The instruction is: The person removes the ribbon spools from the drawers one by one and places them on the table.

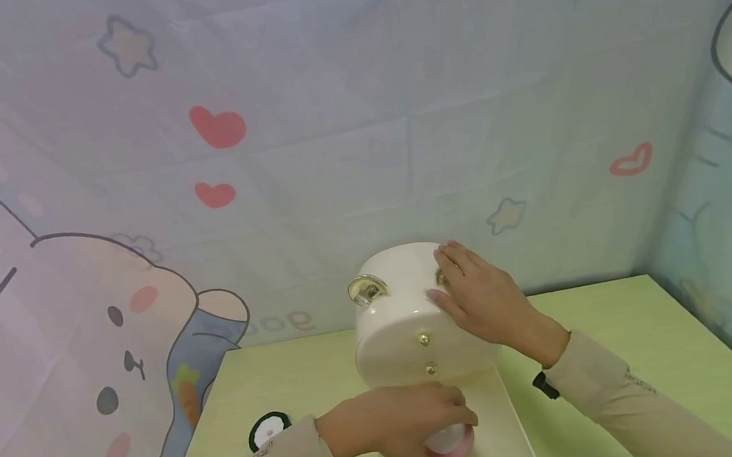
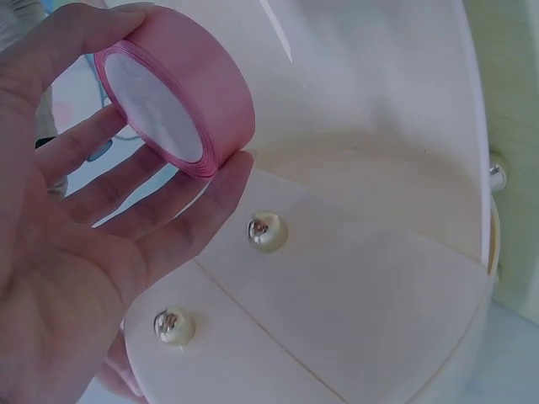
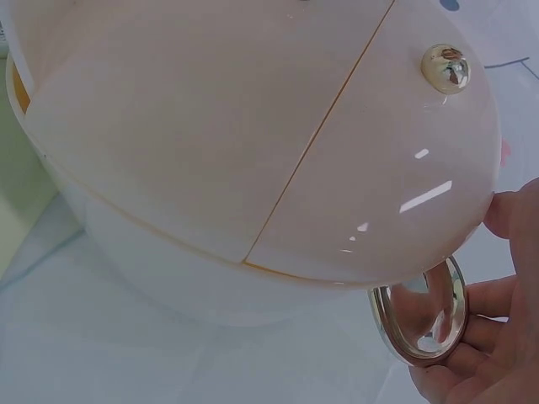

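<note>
The left hand [image 1: 397, 427] gripped a pink ribbon roll [image 2: 177, 101] over the open drawer [image 1: 511, 432]; the right hand [image 1: 484, 298], fingers straight, steadied the cream box [image 1: 393, 327] above that drawer; the roll was not yet inside.

Beige long sleeves with small dark lettering near the cuffs, black band at each wrist, bare hands

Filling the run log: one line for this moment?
left hand: holds pink ribbon roll | right hand: rests on cream box | open drawer
</note>
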A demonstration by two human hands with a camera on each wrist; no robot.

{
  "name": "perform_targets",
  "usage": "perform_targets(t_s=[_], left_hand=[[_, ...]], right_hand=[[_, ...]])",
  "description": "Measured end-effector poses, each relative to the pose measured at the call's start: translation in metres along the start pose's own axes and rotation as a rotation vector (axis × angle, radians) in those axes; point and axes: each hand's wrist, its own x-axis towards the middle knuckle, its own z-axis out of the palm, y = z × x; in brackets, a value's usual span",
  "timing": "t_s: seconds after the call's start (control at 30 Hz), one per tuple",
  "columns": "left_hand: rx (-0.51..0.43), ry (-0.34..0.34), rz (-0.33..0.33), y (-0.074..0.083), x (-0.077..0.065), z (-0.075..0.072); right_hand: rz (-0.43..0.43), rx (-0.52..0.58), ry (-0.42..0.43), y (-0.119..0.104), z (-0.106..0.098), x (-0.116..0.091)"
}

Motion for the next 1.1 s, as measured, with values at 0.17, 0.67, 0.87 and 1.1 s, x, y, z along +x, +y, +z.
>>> perform_targets(t_s=[0.17, 0.67, 0.87, 1.1], left_hand=[[-0.025, 0.061, 0.007, 0.0, -0.016, -0.005], [-0.08, 0.083, -0.104, 0.004, -0.061, -0.003], [-0.115, 0.1, -0.161, 0.008, -0.074, -0.004], [-0.214, 0.037, -0.294, 0.013, -0.095, 0.001]], right_hand=[[0.007, 0.01, -0.012, -0.001, -0.001, 0.0], [-0.002, 0.014, -0.021, 0.001, 0.001, 0.0], [-0.005, 0.001, -0.013, 0.003, 0.0, 0.0], [-0.012, 0.0, -0.025, 0.002, -0.002, 0.001]])
